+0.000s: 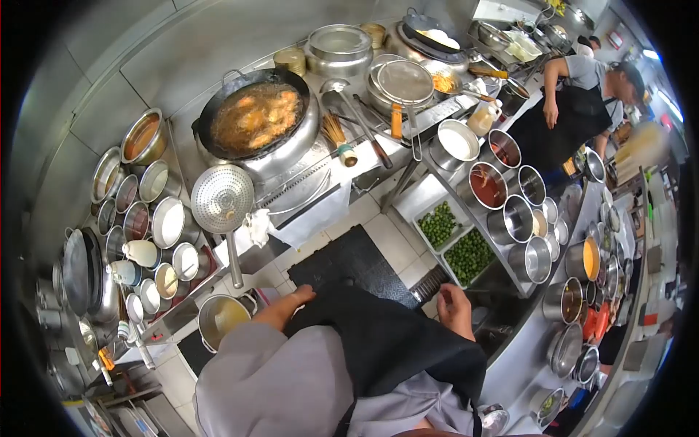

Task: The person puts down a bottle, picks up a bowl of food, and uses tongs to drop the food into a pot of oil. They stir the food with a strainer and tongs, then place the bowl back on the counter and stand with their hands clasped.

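Observation:
My left hand [300, 297] hangs low beside the black apron [386, 328], its fingers partly hidden at the apron's edge. On the other side my right hand [455, 309] is raised a little, fingers curled, below the trays of chopped greens [468, 256]; whether it holds anything is not visible. Ahead, a black wok [255, 113] holds pieces frying in bubbling brown oil. A perforated ladle [223, 199] lies at the counter's front edge, handle toward me, next to a crumpled white cloth [258, 226]. A brush [336, 138] and a long-handled ladle [357, 120] rest right of the wok.
Bowls and bottles crowd the left counter [196, 298]. A pot [220, 320] stands low at left. Metal pots, one with red sauce [488, 186], line the right counter. A co-worker in a black apron [561, 131] stands at upper right. A black mat [353, 266] covers the floor ahead.

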The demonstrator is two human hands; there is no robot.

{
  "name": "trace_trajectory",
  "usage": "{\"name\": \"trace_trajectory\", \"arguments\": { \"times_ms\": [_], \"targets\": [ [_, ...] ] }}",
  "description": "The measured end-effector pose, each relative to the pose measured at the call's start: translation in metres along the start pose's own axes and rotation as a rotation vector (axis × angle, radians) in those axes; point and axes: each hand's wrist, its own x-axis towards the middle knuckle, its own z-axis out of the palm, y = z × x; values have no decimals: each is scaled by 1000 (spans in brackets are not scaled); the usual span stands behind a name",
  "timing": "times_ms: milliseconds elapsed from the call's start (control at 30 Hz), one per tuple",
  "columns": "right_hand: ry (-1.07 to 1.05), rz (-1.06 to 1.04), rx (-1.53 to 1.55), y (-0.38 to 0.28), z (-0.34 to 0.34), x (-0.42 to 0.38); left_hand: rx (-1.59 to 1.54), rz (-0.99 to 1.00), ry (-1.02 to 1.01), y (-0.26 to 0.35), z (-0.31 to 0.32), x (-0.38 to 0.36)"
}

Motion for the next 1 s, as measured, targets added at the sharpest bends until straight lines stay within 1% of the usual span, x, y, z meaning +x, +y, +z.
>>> {"name": "trace_trajectory", "arguments": {
  "times_ms": [67,100,133,167,200,267,300,333,367,400,433,467,533,567,600,633,667,700,733,767,800,867,933,1000],
  "targets": [
    [-49,-56,23,-11,9,26,108,194,56,-34,11,24],
    [-33,-108,57,-12,17,36,110,205,47,-37,2,23],
    [-34,-105,50,-15,21,46,225,245,110,-36,-12,15],
    [-75,-99,69,-18,24,57,333,276,182,-33,-22,3],
    [-125,-101,90,-20,29,70,315,262,191,-31,-24,-7],
    [-119,-163,78,-11,39,96,-436,-175,318,-28,-31,-29],
    [-72,-200,92,-13,41,111,-369,-87,333,-25,-41,-47],
    [-18,-233,105,-13,41,127,-370,-88,337,-34,-39,-47],
    [-16,-233,106,-8,43,144,-289,-42,360,-59,-22,-44],
    [5,-187,171,1,47,163,-207,2,382,-81,-5,-44],
    [27,-140,236,12,51,183,-90,-34,451,-96,14,-49],
    [29,-143,238,23,53,204,28,-71,519,-101,23,-52],
    [9,-78,324,46,59,249,11,-38,517,-52,3,-114],
    [9,-81,327,55,63,269,-115,-120,433,-60,15,-115],
    [-22,54,392,64,68,289,-242,-202,350,-75,33,-110],
    [-58,189,457,67,72,306,-242,-208,358,-55,24,-122],
    [-68,182,462,71,76,321,-523,-401,402,-31,21,-143],
    [-60,260,569,71,81,333,-809,-593,442,-12,20,-154],
    [-59,340,674,74,88,346,-823,-605,454,-19,36,-149],
    [-64,383,723,82,97,360,-786,-653,483,-25,55,-149],
    [-103,374,723,90,103,373,-753,-708,514,-26,74,-151],
    [-207,554,866,106,118,397,99,-347,462,1,85,-173],
    [-345,623,964,116,130,419,122,-301,320,21,92,-178],
    [-595,621,1142,124,140,443,-479,-585,464,14,144,-152]
  ]
}}
